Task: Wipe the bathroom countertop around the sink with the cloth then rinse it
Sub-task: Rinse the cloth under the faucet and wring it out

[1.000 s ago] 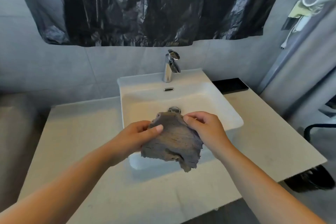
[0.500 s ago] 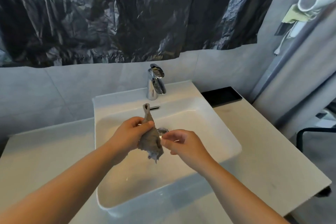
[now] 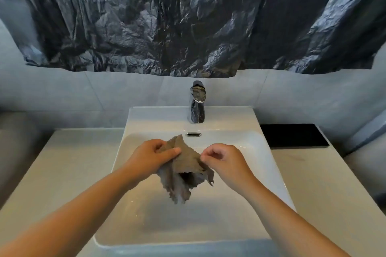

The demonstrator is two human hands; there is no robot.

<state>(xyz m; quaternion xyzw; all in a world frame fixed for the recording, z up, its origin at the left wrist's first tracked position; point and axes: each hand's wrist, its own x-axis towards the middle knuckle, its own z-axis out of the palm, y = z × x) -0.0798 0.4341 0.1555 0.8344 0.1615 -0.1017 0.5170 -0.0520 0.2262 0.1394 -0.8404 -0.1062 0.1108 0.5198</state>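
A crumpled grey cloth hangs over the white sink basin. My left hand grips its upper left part, thumb over the fabric. My right hand pinches the cloth's right edge with curled fingers. The chrome faucet stands at the back of the sink, with no water seen running. The pale countertop spreads on both sides of the sink.
A black tray or mat lies on the counter at the back right. Black plastic sheeting covers the wall above the grey tiles. The sink's overflow slot sits below the faucet.
The view has swung to centre on the sink. The cloth went from bunched in my left hand to partly spread, and my right hand has taken its right edge.
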